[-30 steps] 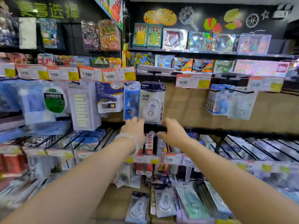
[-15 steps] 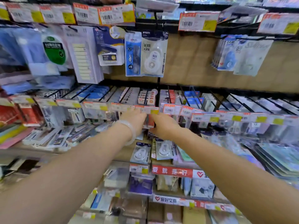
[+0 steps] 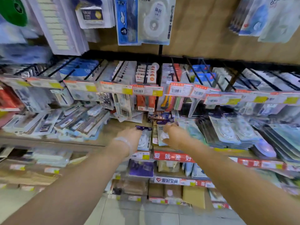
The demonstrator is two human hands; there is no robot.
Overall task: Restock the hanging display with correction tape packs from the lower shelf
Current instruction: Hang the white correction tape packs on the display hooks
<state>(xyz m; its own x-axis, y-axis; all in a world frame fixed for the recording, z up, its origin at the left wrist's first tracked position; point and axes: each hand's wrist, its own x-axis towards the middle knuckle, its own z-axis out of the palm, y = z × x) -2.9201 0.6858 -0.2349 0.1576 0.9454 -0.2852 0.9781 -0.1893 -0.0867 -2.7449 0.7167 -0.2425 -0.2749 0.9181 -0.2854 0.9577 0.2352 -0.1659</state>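
Correction tape packs lie on the lower shelf [image 3: 103,137] at centre. My left hand [image 3: 129,137], with a pale bangle on the wrist, rests against one clear pack with a dark header [image 3: 144,138]. My right hand [image 3: 173,137] has its fingers around a neighbouring correction tape pack [image 3: 162,135], which is tilted up off the stack. High up at centre hangs the display's correction tape pack [image 3: 154,20] beside a blue pack [image 3: 126,21]. The frame is blurred, so the left hand's grip is unclear.
A row of peg hooks with price tags [image 3: 147,90] juts out just above my hands. Stacks of packs [image 3: 230,132] fill the shelf to the right, flat packs [image 3: 65,122] to the left. Lower shelves with red labels [image 3: 173,157] and the tiled floor [image 3: 146,215] lie below.
My head has tilted down and both hands have dropped from the hanging pack past the peg row to the lower shelf. The right hand has closed around a pack there.
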